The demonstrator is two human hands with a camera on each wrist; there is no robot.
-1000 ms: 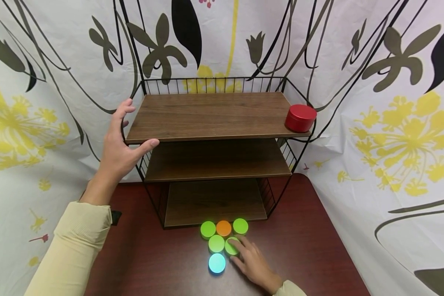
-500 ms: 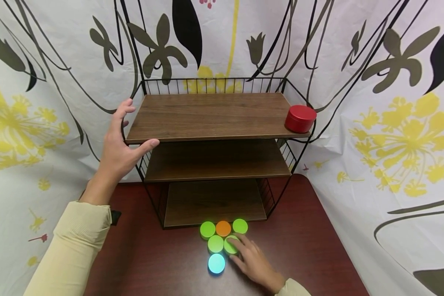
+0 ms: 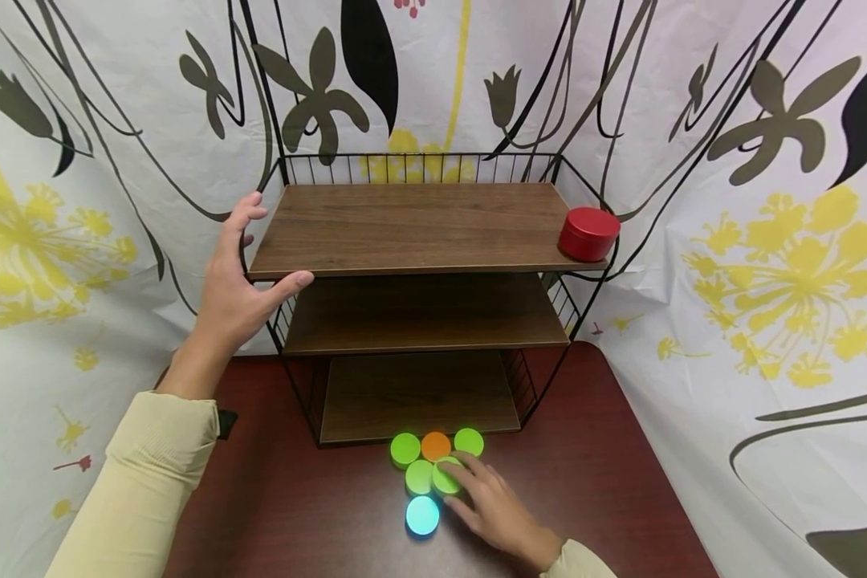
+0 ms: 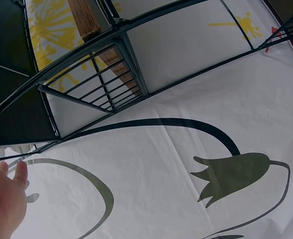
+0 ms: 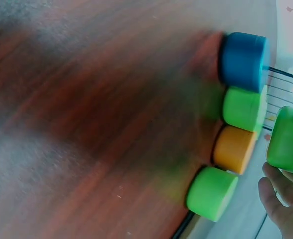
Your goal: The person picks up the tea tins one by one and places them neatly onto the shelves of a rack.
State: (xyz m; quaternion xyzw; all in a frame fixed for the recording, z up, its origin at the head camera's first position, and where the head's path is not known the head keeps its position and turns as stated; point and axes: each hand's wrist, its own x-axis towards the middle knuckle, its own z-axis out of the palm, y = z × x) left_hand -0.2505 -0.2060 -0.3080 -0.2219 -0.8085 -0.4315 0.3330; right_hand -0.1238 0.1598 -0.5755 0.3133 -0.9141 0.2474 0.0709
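Observation:
My right hand grips a green round tin between thumb and fingers. In the right wrist view this green tin stands apart from the tabletop. Beside it are another green tin, a blue tin, an orange tin and two more green ones in the back row, all on the table. At the upper left, my left hand is spread at the left front corner of the rack's top shelf, thumb at the front edge, fingers along the wire side. Part of that hand shows in the left wrist view.
The three-tier rack has black wire sides and a middle shelf and bottom shelf. A red tin sits at the top shelf's right front corner. Flower-patterned cloth surrounds the dark red table.
The gripped green tin has risen a little and shifted left, now overlapping the green tin beside it in the head view. The left hand stays in place on the rack.

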